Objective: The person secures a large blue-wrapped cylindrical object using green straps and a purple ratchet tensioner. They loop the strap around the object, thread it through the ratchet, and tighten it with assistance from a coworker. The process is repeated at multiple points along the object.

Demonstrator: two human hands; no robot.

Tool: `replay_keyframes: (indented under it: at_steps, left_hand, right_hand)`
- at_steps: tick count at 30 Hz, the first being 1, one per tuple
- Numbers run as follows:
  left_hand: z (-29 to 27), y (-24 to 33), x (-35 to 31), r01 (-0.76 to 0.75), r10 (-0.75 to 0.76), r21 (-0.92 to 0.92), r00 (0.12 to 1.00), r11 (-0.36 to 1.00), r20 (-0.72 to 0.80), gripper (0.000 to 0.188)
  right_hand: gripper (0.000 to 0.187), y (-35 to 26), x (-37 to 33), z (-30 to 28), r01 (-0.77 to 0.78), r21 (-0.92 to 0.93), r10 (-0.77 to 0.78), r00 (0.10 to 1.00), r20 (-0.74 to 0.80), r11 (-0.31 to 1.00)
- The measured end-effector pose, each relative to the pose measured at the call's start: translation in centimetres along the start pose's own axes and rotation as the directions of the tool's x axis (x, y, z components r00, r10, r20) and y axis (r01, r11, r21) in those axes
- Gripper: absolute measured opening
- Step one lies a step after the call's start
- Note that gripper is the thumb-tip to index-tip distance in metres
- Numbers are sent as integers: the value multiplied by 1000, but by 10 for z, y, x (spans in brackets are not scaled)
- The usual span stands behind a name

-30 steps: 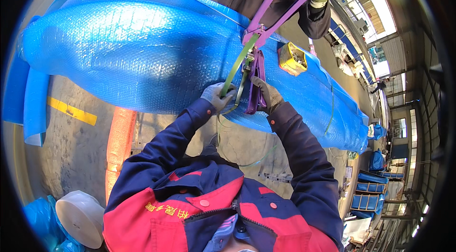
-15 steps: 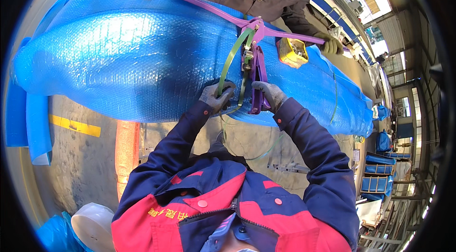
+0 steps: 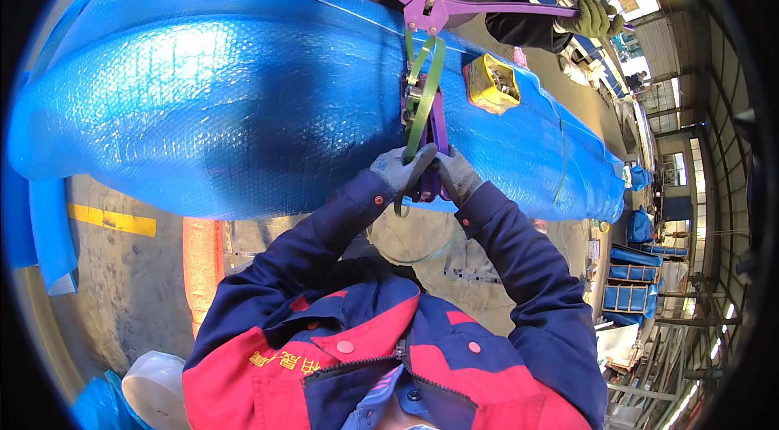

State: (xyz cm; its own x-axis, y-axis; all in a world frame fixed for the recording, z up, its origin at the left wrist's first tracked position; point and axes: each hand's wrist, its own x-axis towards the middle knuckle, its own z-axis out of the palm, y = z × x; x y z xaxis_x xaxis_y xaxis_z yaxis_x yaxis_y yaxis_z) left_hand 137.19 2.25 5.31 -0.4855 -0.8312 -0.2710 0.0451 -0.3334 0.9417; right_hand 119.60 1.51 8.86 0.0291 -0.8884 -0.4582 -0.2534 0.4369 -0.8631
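Note:
A long bundle wrapped in blue bubble wrap [image 3: 268, 105] lies crosswise in front of me. A green plastic strap [image 3: 427, 97] runs round it and loops up over a purple strapping tensioner [image 3: 439, 123]. My gloved left hand [image 3: 402, 169] is closed on the strap, close against the tensioner's near end. My gloved right hand [image 3: 459, 175] is wrapped round the tensioner's handle, beside the left. Just past the tensioner is the head of a purple long-handled crimping tool [image 3: 425, 11], held by a co-worker whose right-side gloved hand [image 3: 591, 19] grips one handle.
A yellow open container [image 3: 492, 83] of small metal pieces sits on the bundle, right of the tensioner. An orange wrapped roll [image 3: 203, 264] lies on the floor at left, near a yellow floor line [image 3: 112, 220]. A white roll [image 3: 154, 389] stands at lower left.
My left hand has moved right with the strap, up against the tensioner and my right hand. The strap loop now crosses over the tensioner. The co-worker's crimping handles have moved upward and spread wide.

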Motion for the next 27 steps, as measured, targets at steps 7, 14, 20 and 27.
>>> replay_keyframes:
  at_steps: [7, 14, 20, 27]
  left_hand:
    - [3, 19, 8, 30, -43, 102, 990, 994, 133, 71]
    - [18, -37, 59, -49, 55, 137, 998, 989, -39, 41]
    - [46, -23, 92, -95, 105, -139, 992, 986, 66, 51]
    - [123, -27, 18, -45, 219, -325, 822, 945, 526, 32]
  right_hand:
    - [43, -2, 2, 6, -24, -206, 18, 999, -33, 978]
    - [37, 45, 11, -3, 5, -640, -207, 948, -241, 768]
    - [52, -14, 8, -42, 20, -876, -293, 946, -140, 482]
    - [34, 34, -102, -152, -227, -428, 129, 961, -247, 875]
